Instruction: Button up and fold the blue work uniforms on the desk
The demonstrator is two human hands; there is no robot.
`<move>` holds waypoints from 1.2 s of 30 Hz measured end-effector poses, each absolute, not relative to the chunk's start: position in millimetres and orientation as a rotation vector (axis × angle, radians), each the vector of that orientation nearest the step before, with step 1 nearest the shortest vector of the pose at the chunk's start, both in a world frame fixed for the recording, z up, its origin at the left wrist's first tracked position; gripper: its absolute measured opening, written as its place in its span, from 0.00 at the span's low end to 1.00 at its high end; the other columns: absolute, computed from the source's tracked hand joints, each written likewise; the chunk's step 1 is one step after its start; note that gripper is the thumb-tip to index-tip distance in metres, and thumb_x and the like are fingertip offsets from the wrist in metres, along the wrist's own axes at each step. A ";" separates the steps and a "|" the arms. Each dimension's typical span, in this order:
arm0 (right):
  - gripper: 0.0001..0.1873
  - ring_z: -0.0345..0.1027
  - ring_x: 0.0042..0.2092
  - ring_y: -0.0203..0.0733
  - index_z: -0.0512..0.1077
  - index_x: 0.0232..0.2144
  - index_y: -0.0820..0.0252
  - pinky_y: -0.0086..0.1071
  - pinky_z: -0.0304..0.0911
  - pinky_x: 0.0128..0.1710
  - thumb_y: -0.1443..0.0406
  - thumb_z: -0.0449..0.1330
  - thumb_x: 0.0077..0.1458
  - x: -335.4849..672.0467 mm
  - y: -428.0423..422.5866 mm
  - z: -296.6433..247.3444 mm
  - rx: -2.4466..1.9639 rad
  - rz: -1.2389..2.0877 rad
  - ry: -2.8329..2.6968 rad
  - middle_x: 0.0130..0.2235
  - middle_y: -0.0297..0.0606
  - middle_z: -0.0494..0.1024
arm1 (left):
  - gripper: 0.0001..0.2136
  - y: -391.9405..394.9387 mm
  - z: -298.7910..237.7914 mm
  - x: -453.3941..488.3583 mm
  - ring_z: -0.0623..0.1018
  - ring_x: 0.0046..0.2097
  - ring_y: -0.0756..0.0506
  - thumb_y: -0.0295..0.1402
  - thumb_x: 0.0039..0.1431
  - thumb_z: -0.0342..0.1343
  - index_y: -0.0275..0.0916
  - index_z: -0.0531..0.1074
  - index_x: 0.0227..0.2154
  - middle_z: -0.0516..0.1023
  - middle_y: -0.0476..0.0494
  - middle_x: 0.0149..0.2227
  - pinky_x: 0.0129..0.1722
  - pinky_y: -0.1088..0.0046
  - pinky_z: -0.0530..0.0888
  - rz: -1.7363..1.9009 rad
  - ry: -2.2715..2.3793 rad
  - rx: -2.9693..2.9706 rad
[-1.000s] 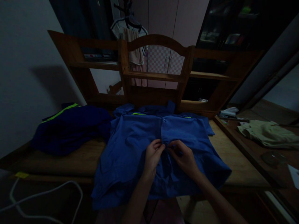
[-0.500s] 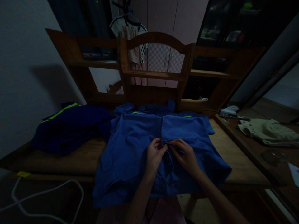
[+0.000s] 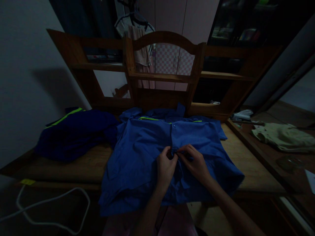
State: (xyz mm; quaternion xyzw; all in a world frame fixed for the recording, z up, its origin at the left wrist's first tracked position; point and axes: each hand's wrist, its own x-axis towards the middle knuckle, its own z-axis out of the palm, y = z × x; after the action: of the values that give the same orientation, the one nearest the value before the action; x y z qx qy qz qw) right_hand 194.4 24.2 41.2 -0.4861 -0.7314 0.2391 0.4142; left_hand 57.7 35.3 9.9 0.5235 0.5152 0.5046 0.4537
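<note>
A blue jacket (image 3: 142,144) with lime-green trim lies spread over the wooden desk, its lower part hanging past the front edge. At the middle of its front placket, my left hand (image 3: 166,167) pinches the cloth between thumb and fingers. Close against it on the right, my right hand (image 3: 194,162) is closed on the placket's edge as well. Both sets of fingertips meet there, and whatever small fastening lies between them is hidden. Above the hands a round snap button (image 3: 174,126) shows on the placket.
To the left a dark blue garment (image 3: 78,134) with a lime stripe lies bunched up. A wooden shelf unit (image 3: 162,77) stands along the back of the desk (image 3: 246,164). At the right are a pale folded cloth (image 3: 283,136) and a glass jar (image 3: 290,162). A white cable (image 3: 54,198) loops at lower left.
My left hand has shifted slightly right and turned, its fingers curling closer to the placket. My right hand keeps almost the same place. The jacket lies as before.
</note>
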 end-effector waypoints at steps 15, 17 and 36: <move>0.07 0.63 0.38 0.37 0.65 0.36 0.60 0.31 0.59 0.39 0.63 0.51 0.62 198.9 26.0 36.0 -1.292 0.655 -1.818 0.37 0.38 0.67 | 0.11 31.3 12.7 58.5 0.75 0.41 0.44 0.31 0.53 0.57 0.38 0.75 0.40 0.76 0.41 0.41 0.43 0.70 0.69 1.221 1.326 1.438; 0.06 0.63 0.38 0.37 0.65 0.36 0.60 0.31 0.58 0.39 0.63 0.51 0.62 198.5 25.8 35.8 -1.280 0.639 -1.813 0.36 0.38 0.67 | 0.10 30.6 13.8 59.4 0.75 0.41 0.45 0.29 0.52 0.57 0.38 0.76 0.39 0.75 0.41 0.40 0.42 0.71 0.69 1.270 1.327 1.455; 0.07 0.63 0.37 0.37 0.64 0.35 0.60 0.31 0.57 0.37 0.62 0.50 0.62 201.4 25.1 31.9 -1.291 0.657 -1.827 0.36 0.37 0.67 | 0.04 37.4 18.6 53.5 0.74 0.36 0.47 0.25 0.50 0.57 0.37 0.76 0.29 0.75 0.45 0.34 0.35 0.75 0.68 1.164 1.330 1.556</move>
State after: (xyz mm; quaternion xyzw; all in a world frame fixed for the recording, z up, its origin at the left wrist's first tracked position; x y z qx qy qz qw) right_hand 201.4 25.1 31.9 -0.5088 -0.7204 0.2588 0.3940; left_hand 53.5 37.4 18.6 0.6103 0.5217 0.4565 0.3833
